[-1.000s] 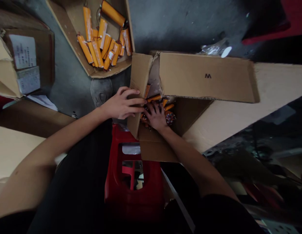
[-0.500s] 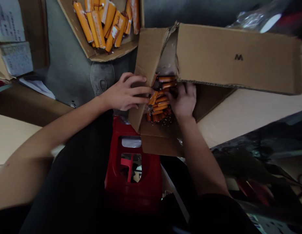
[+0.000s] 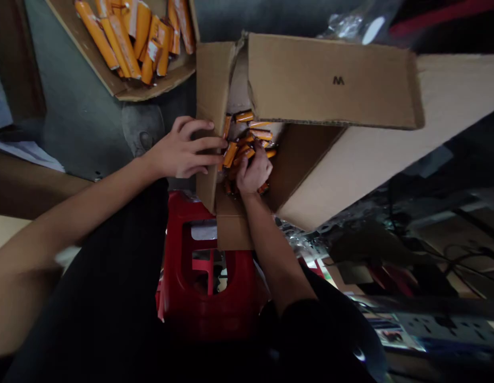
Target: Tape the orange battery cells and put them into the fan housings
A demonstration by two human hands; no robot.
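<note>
My left hand lies on the raised left flap of an open cardboard box, its fingers stretched and spread over the flap's edge. Inside the box is a loose pile of small orange-wrapped cylinders that look like battery cells. My right hand reaches down into this pile, thumb and fingers bent among the orange pieces. Its fingertips are partly hidden there, so I cannot see whether a piece is between them.
A cardboard tray with longer orange-wrapped packs stands at upper left. A wide flap overhangs the box's far side. Below the box is a red plastic stool. A shoe, clear plastic wrap and cables lie around.
My right hand has moved from the box's right side down and inward over the orange pile. The left hand stays on the flap. The whole view has shifted, bringing the box leftward.
</note>
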